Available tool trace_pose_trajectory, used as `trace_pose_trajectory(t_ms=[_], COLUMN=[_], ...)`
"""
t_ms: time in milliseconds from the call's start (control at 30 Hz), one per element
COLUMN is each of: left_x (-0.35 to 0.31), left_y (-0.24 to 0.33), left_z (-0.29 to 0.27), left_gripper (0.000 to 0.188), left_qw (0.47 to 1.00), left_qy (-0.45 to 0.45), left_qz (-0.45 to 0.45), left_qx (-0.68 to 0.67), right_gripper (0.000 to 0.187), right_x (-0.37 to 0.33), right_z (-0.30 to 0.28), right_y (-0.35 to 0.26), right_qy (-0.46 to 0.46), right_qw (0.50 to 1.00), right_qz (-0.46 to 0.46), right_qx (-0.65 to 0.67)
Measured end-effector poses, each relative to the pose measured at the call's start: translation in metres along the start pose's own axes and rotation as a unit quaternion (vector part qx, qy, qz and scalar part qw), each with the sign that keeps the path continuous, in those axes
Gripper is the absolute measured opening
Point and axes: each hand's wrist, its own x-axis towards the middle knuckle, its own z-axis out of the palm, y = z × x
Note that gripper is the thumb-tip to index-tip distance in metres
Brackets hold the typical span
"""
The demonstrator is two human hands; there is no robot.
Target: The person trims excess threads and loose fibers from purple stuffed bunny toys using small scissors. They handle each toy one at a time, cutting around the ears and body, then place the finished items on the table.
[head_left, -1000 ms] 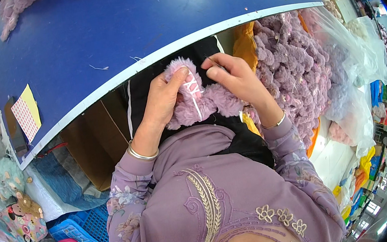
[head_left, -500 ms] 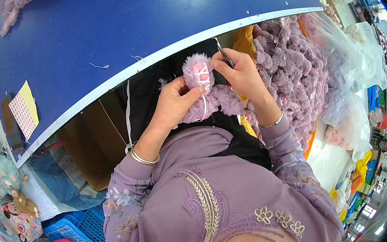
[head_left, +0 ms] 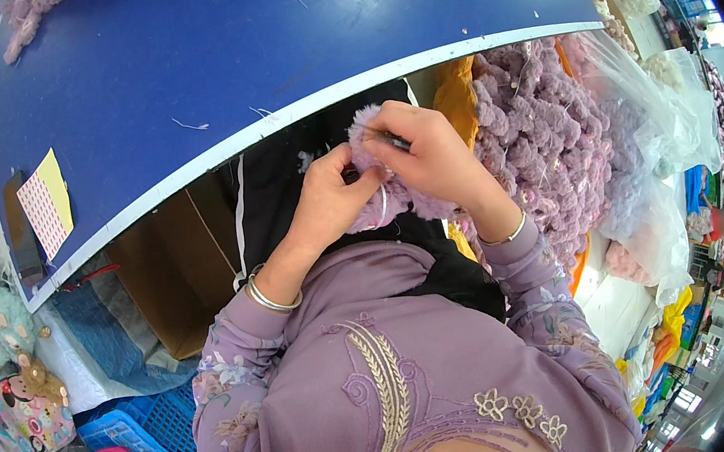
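Note:
Over my lap I hold a fluffy light-purple plush piece (head_left: 359, 125), with white cord showing on its lower part. My left hand (head_left: 317, 200) pinches its left side between thumb and fingers. Closed round a slim dark tool (head_left: 392, 139), my right hand (head_left: 440, 153) lies over the right side of the plush piece and touches it. The fingers hide the tool's tip and most of the plush piece's middle, and I cannot tell the tool's exact kind.
A blue table (head_left: 260, 45) with a white edge lies just beyond my hands. To the right is a large heap of purple plush pieces (head_left: 545, 133) beside clear plastic bags (head_left: 665, 153). A cardboard box (head_left: 172, 273) stands under the table, and a blue basket (head_left: 145, 436) sits at lower left.
My right hand has moved left across the plush piece, covering the pink patch with crisscrossed white cord that showed before. My left hand stays on the same side.

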Motion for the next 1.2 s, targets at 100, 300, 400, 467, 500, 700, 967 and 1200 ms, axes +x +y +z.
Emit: trace_pose_trajectory(t_ms=[100, 300, 400, 467, 500, 700, 967, 1200], left_x=[0.0, 0.006, 0.008, 0.01, 0.011, 0.015, 0.021, -0.003], left_y=[0.005, 0.004, -0.002, -0.003, -0.003, -0.012, -0.022, -0.002], left_z=[0.002, -0.004, -0.004, -0.004, -0.004, -0.007, -0.013, -0.015], left_gripper=[0.018, 0.011, 0.013, 0.013, 0.013, 0.021, 0.028, 0.06], left_qw=[0.996, 0.994, 0.991, 0.986, 0.983, 0.96, 0.962, 0.974], left_qy=[0.028, 0.04, 0.043, 0.051, 0.055, 0.04, 0.04, -0.207], left_qz=[-0.026, -0.049, -0.052, -0.059, -0.063, -0.117, -0.109, -0.083], left_qx=[-0.08, -0.083, -0.115, -0.147, -0.164, -0.25, -0.247, 0.041], right_gripper=[0.015, 0.015, 0.013, 0.01, 0.007, 0.009, 0.042, 0.018], right_x=[-0.001, -0.005, -0.007, -0.011, -0.012, -0.027, -0.053, -0.035], right_z=[-0.004, -0.003, -0.01, -0.02, -0.023, -0.08, -0.012, -0.009], right_y=[0.002, 0.006, 0.008, 0.009, 0.01, 0.047, 0.047, 0.043], right_qy=[0.001, 0.014, 0.011, 0.013, 0.046, 0.053, -0.032, 0.023], right_qw=[0.993, 0.976, 0.936, 0.883, 0.884, 0.945, 0.997, 0.942], right_qz=[0.057, 0.129, 0.178, 0.215, 0.202, 0.112, 0.069, 0.218], right_qx=[0.1, 0.174, 0.304, 0.418, 0.418, 0.301, 0.032, 0.254])
